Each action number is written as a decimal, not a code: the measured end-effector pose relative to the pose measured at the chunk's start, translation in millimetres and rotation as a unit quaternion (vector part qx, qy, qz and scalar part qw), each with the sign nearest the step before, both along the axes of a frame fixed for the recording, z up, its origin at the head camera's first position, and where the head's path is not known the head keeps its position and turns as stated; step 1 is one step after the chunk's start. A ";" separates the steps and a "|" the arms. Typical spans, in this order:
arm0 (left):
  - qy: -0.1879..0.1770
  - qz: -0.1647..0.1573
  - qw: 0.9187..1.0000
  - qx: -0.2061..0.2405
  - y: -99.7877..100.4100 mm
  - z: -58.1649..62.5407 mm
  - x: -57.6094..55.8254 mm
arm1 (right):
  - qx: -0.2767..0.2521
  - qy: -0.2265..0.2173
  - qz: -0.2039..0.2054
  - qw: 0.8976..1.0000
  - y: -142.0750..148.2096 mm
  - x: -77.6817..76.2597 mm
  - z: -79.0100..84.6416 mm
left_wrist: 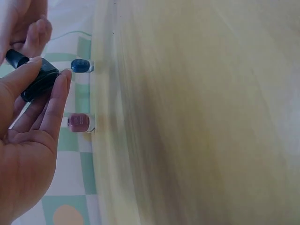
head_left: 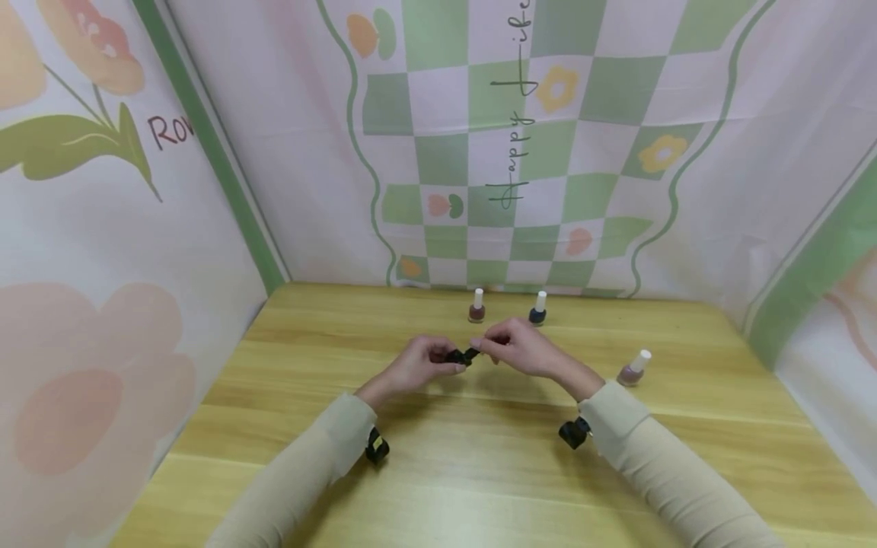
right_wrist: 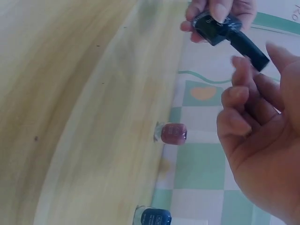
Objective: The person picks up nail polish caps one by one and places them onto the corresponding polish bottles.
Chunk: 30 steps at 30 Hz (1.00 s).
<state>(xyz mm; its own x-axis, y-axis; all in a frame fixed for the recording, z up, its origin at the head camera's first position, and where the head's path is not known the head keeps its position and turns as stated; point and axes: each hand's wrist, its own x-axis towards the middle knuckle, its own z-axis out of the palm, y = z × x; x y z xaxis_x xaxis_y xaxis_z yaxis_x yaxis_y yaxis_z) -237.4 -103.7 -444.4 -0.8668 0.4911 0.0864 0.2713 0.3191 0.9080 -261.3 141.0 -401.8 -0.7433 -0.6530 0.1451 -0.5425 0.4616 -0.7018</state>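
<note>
My left hand (head_left: 426, 359) grips a dark, almost black nail polish bottle (right_wrist: 213, 27) between thumb and fingers, held up over the table and tilted. Its long black cap (right_wrist: 251, 50) points toward my right hand (head_left: 524, 346). The thumb and forefinger of that hand are around the cap's end, with the other fingers curled; the fingertips look blurred in the right wrist view. Behind the hands stand a dark red nail polish (head_left: 476, 307) and a dark blue nail polish (head_left: 538, 309), both with white caps. A mauve nail polish (head_left: 631, 371) stands right of my right forearm.
The wooden table (head_left: 438, 472) meets a printed, checkered cloth wall (head_left: 493, 160) at its back edge. More printed cloth (head_left: 82, 304) hangs on the left. A black wrist camera (head_left: 377, 447) sits under the left cuff, and another camera (head_left: 574, 433) by the right cuff.
</note>
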 end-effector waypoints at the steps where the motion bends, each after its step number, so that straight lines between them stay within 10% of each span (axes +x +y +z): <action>1: 0.000 0.002 1.000 -0.001 -0.2 -0.2 -0.5 | -0.003 -0.005 0.002 1.000 0.7 0.1 1.1; 30: 0.016 0.006 1.000 -0.001 3.3 3.8 0.4 | 0.022 0.034 -0.024 0.999 -6.0 2.7 1.5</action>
